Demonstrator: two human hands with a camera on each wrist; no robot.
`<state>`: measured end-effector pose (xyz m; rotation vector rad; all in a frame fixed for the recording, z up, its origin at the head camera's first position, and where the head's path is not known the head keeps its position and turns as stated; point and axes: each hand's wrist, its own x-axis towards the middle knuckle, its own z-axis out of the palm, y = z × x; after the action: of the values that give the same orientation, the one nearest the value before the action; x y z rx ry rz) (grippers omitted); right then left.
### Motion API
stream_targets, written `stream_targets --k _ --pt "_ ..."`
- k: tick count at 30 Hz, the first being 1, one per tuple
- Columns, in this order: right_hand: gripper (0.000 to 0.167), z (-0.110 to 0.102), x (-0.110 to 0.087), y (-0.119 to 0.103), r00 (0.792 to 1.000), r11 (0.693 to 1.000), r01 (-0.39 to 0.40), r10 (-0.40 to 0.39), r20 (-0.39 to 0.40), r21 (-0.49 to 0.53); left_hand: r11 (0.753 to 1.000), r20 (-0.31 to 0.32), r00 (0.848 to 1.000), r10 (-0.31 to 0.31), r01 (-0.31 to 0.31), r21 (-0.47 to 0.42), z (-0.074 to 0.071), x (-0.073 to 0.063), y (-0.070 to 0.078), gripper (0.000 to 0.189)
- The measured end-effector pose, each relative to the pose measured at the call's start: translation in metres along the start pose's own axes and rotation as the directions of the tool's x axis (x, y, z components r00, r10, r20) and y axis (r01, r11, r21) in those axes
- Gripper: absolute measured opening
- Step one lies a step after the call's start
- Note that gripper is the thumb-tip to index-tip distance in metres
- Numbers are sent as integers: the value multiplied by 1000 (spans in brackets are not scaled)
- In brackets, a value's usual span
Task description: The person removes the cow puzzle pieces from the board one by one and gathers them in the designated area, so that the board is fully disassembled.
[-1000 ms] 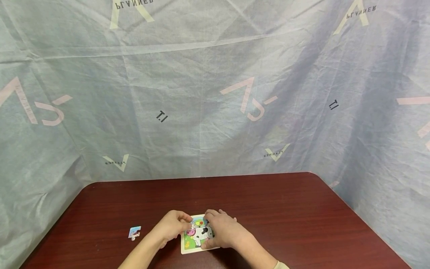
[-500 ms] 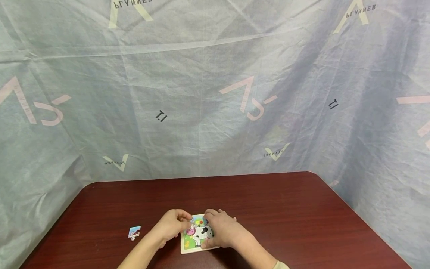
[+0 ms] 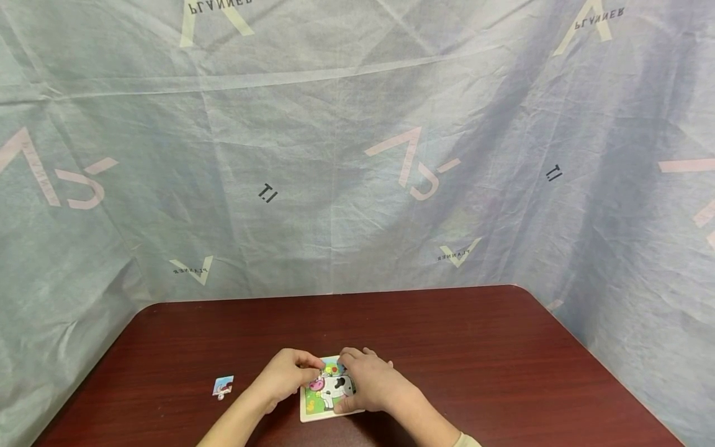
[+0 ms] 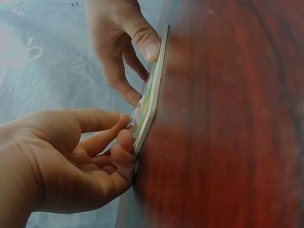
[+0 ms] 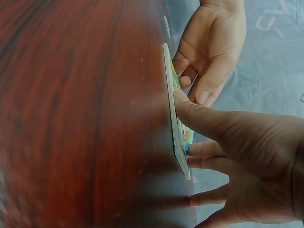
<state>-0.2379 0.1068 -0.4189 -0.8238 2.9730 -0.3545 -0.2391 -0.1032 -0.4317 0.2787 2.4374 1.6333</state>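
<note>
A cow jigsaw puzzle (image 3: 335,386) in a pale tray with a light rim lies flat on the table. At its upper left corner my left hand (image 3: 286,377) brings thumb and index finger together on a puzzle piece, which the fingertips mostly hide. The left wrist view shows this hand (image 4: 90,156) with its other fingers curled by the tray's edge. My right hand (image 3: 377,382) rests over the puzzle's right side, covering part of the picture. In the right wrist view, that hand's thumb (image 5: 190,107) presses on the puzzle while the fingers reach straight past the tray's far side.
A loose puzzle piece (image 3: 223,387), blue and white with a knob, lies on the table left of my left forearm. The dark red wooden table (image 3: 447,335) extends back to a grey printed cloth (image 3: 335,217) hanging behind and at the sides.
The left thumb and index finger have shifted slightly right, further over the puzzle's upper left corner. The right hand, tray and loose piece keep their places.
</note>
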Motion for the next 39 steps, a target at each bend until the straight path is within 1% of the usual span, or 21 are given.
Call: stream_targets --k 4,9,11,14,19,25,31,39 --pt "71 0 -1 1 1000 1000 11 -10 -3 16 1000 11 1000 -16 16 12 0 -1 1 18" --pt "55 0 -3 2 999 999 48 -48 21 14 1000 9 1000 -14 14 15 0 0 1 18" --pt "48 -1 -3 2 998 999 53 -53 39 10 1000 9 1000 -11 11 21 0 1 1 17" --pt "43 -1 -4 3 997 999 50 -51 56 16 1000 9 1000 -9 9 30 0 1 2 16" --pt "41 -1 -3 3 997 998 51 -53 61 35 1000 7 1000 -13 13 29 0 0 2 15" --pt "39 -1 -1 2 996 997 58 -60 61 45 1000 -11 1000 -18 18 13 -1 -1 1 15" --pt "37 -1 -1 0 997 998 52 -53 59 29 1000 -25 999 -24 25 9 -1 1 0 15" --pt "34 -1 -1 -1 997 998 48 -49 61 27 1000 -37 999 -17 17 1 -1 2 -1 15"
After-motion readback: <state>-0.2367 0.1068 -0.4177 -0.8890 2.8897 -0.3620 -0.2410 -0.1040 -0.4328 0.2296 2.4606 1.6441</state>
